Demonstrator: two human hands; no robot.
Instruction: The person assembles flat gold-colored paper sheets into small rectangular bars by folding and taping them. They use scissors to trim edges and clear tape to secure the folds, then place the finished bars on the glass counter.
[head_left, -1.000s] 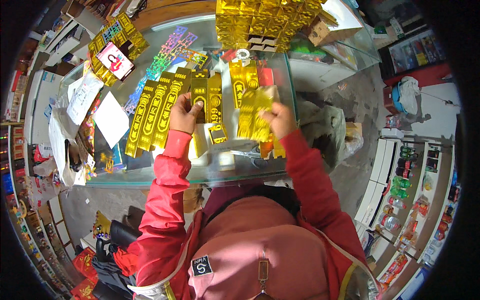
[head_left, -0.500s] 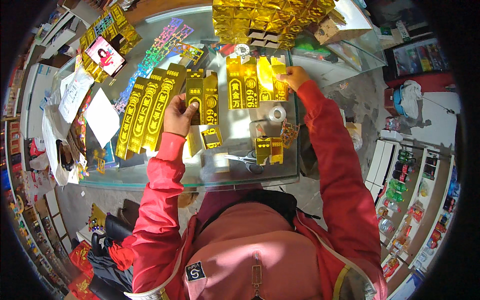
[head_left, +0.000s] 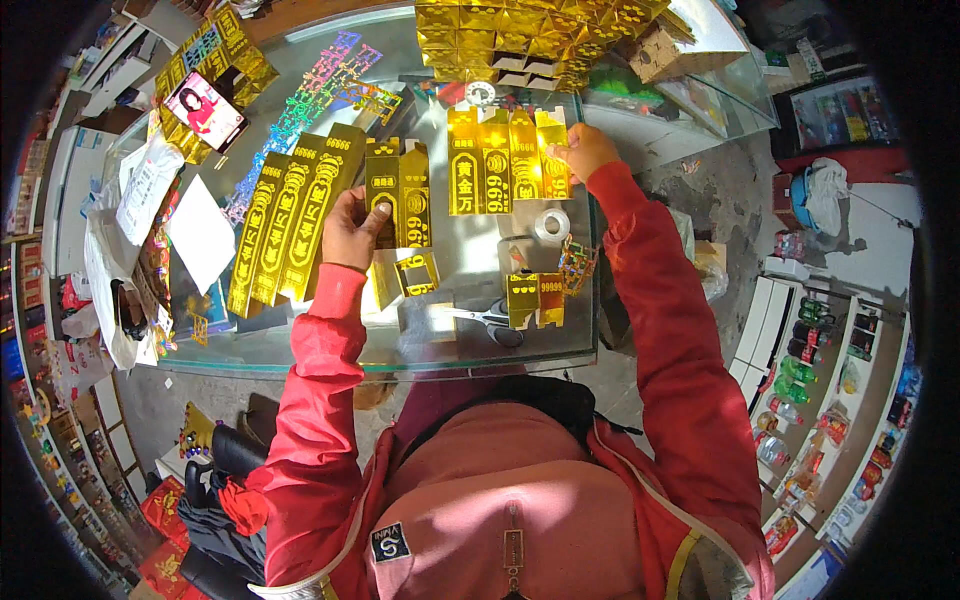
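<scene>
My left hand (head_left: 350,228) is closed on the lower left edge of a folded gold cardboard piece (head_left: 414,205), thumb on top. At the right edge of a wider, unfolded gold cardboard sheet (head_left: 495,165), the fingers of my right hand (head_left: 588,158) pinch its side. Dark creases divide that sheet into upright panels with tabs along the top. Left of my left hand, several long gold printed strips (head_left: 300,220) lie side by side. Below are a small gold piece (head_left: 416,274), scissors (head_left: 497,322) with dark handles and another gold cut-out (head_left: 535,298).
A glass counter (head_left: 470,362) carries everything. Near the sheet lies a tape roll (head_left: 552,226). Shiny multicoloured cut-outs (head_left: 315,110), white paper (head_left: 202,234) and a phone (head_left: 205,112) are at left. A large stack of gold boxes (head_left: 530,45) fills the far side.
The sheet at my right hand now lies flatter, and its bright glare has shrunk so the panels show. My left hand keeps its hold. The whole view has shifted slightly.
</scene>
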